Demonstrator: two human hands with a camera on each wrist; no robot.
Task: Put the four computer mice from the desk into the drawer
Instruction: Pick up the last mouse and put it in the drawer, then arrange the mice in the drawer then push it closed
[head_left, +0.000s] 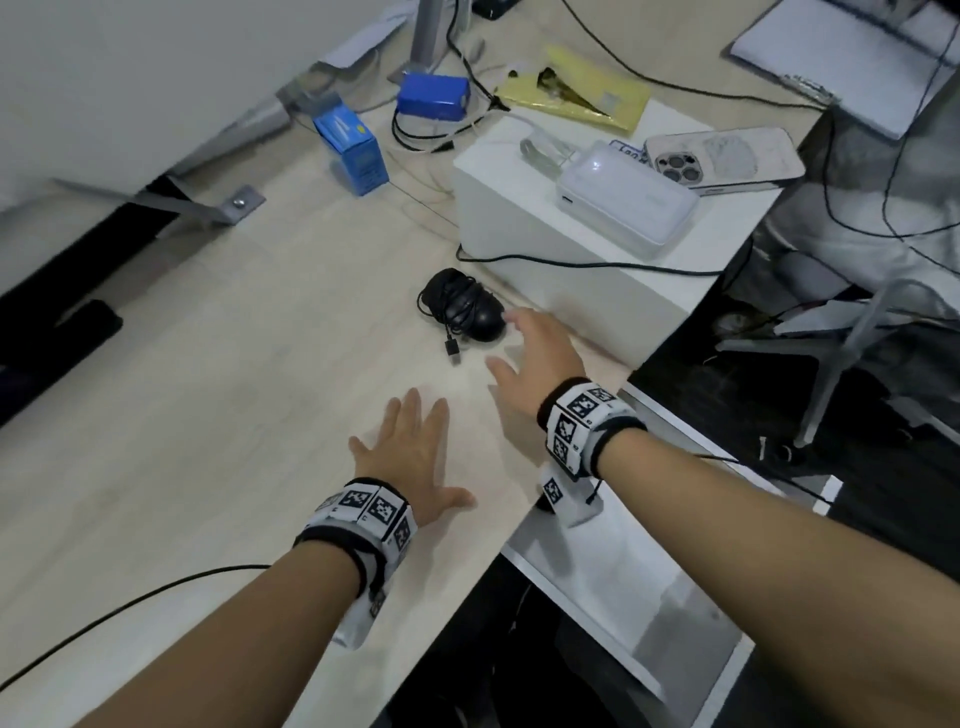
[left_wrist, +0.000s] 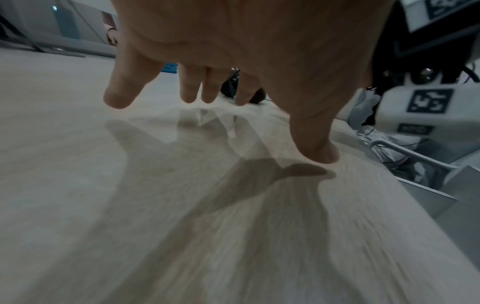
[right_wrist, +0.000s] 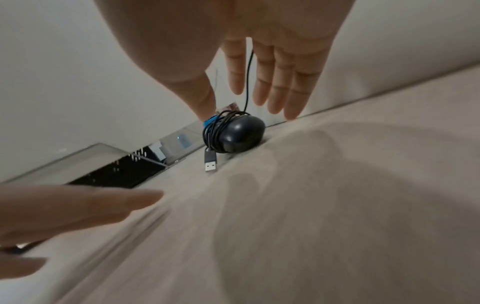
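— Step in hand? Looked like the reach for a mouse: right hand (head_left: 535, 358) stretched out over the bench (head_left: 208, 415), not yet on anything.

— And the mouse? Sat on the bench as a black mouse (head_left: 475, 312), cable wound round its body, USB plug (right_wrist: 210, 163) lying loose on the wood in front of it. Only 1 mouse seen on the bench; could not tell where the other 3 were.

— Relative to the fingers? Just ahead of the fingers (right_wrist: 279, 88) of the right hand, fingertips near the rounded end but apart from it, by the wrist view. Backed close against a white box (head_left: 571, 260) on the far side.

— State of those fingers? Spread and straight, nothing held. Same for the left hand (head_left: 410, 457): flat and splayed low over the bare wood, shadow close under it, thumb (left_wrist: 315, 144) nearly down, well short of the mouse.

— Drawer? Pulled open at the near right, below the bench edge; drawer (head_left: 597, 587) showed a pale floor, and a small dark shape under the right wrist could not be made out.

— Next move, then? Probably called for closing thumb and fingers over the mouse body with the wound cable caught inside the grip, minding the dangling plug, then carrying it back and down to the drawer.
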